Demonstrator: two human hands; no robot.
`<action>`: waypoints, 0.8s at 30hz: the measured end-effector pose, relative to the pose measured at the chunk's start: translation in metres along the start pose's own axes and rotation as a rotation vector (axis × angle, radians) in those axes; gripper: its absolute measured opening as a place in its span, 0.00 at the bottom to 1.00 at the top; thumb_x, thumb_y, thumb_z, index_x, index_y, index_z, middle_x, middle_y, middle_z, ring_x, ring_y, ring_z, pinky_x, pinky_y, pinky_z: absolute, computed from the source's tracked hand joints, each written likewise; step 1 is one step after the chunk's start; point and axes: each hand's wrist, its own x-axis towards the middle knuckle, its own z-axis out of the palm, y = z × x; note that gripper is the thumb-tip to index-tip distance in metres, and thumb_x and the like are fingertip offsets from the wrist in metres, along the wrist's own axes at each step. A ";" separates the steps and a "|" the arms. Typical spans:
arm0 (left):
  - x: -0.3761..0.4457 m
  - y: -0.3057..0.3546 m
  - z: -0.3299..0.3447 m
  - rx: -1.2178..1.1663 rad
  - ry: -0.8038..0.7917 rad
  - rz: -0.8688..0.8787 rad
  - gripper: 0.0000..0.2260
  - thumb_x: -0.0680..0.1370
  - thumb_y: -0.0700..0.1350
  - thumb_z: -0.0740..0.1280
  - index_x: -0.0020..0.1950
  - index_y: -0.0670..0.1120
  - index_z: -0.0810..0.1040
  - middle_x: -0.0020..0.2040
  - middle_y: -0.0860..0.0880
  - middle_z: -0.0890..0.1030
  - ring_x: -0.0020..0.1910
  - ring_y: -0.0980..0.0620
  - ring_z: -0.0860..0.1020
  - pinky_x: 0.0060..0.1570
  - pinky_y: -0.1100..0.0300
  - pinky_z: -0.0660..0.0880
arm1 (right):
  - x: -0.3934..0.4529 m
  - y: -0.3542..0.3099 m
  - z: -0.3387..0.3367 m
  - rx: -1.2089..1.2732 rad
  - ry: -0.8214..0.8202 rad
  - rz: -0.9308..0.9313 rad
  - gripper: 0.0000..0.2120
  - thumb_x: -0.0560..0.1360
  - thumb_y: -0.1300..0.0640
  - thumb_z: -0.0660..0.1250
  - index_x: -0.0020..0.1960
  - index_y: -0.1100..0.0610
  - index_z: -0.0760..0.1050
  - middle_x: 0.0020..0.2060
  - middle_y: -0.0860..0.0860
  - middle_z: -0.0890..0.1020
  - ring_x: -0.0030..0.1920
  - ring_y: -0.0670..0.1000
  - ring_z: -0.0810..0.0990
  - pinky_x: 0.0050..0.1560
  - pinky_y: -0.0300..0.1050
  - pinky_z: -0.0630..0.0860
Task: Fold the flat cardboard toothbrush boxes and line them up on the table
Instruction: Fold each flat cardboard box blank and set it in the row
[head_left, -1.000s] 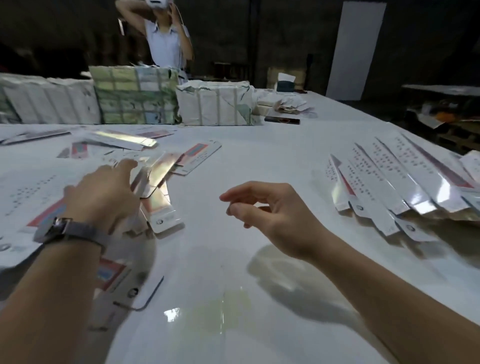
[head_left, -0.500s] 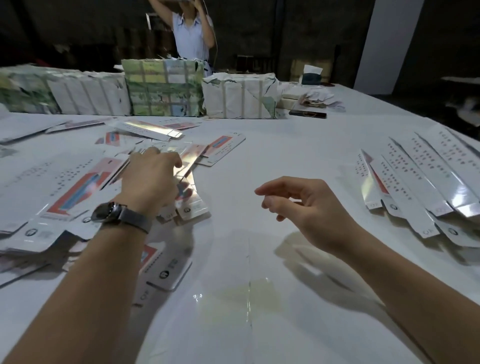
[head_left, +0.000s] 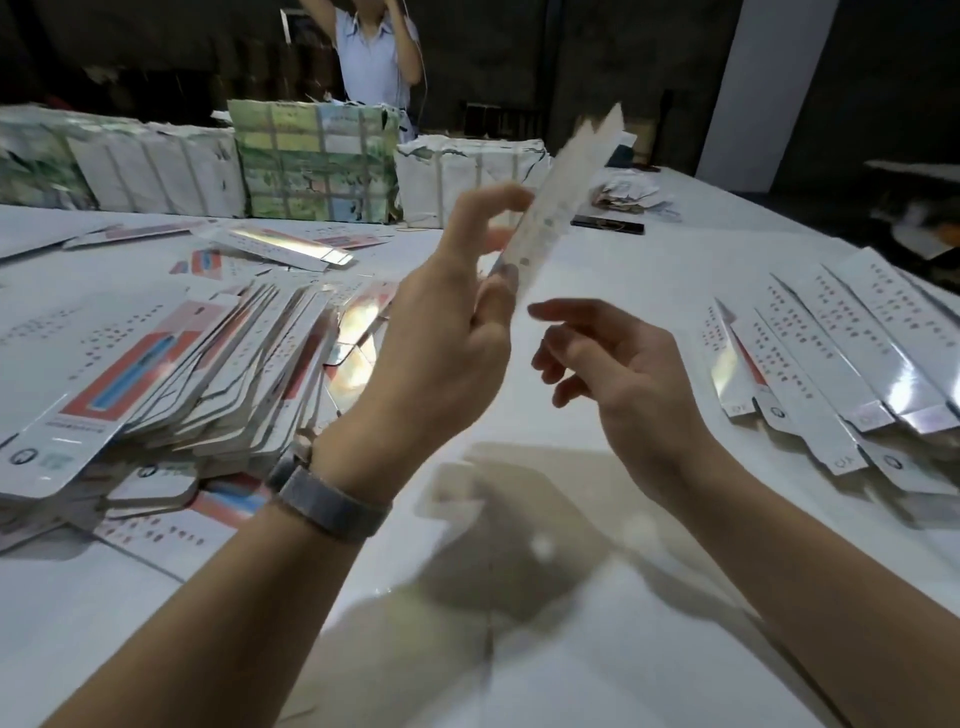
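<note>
Along the table's (head_left: 597, 649) right edge, folded boxes (head_left: 831, 353) were lined up; a flat box (head_left: 563, 192) was pinched by the left hand (head_left: 441, 353), the right hand (head_left: 618, 374) relaxed, empty; a flat stack (head_left: 171, 384) remained.

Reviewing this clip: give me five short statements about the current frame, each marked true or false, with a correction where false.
1. The left hand holds a flat box blank raised off the table. True.
2. The right hand grips the same blank. False: its fingers are relaxed and hold nothing, just right of the blank.
3. The row of folded boxes lies to the person's right. True.
4. The pile of flat blanks lies to the person's right. False: it lies on the left side of the table.
5. A wristwatch sits on the right wrist. False: it is on the left wrist.
</note>
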 end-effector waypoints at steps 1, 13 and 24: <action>-0.001 0.003 0.002 -0.186 -0.050 -0.078 0.14 0.85 0.39 0.56 0.67 0.54 0.64 0.65 0.45 0.77 0.59 0.48 0.80 0.48 0.59 0.83 | 0.001 -0.001 -0.001 0.001 0.032 -0.021 0.11 0.74 0.58 0.64 0.53 0.51 0.80 0.35 0.48 0.81 0.36 0.47 0.78 0.36 0.41 0.76; -0.018 -0.007 0.025 -1.092 -0.400 -0.713 0.21 0.75 0.48 0.60 0.68 0.45 0.72 0.46 0.42 0.85 0.41 0.45 0.85 0.38 0.53 0.82 | 0.003 0.002 -0.033 -0.272 0.111 -0.040 0.25 0.76 0.55 0.72 0.69 0.45 0.69 0.27 0.48 0.73 0.34 0.54 0.82 0.34 0.47 0.83; -0.028 -0.021 0.048 -0.680 -0.216 -0.560 0.23 0.75 0.32 0.72 0.63 0.53 0.77 0.41 0.47 0.81 0.39 0.49 0.79 0.32 0.60 0.73 | 0.009 -0.003 -0.038 -0.060 -0.027 0.276 0.19 0.80 0.37 0.52 0.48 0.46 0.78 0.35 0.47 0.83 0.36 0.49 0.84 0.38 0.42 0.81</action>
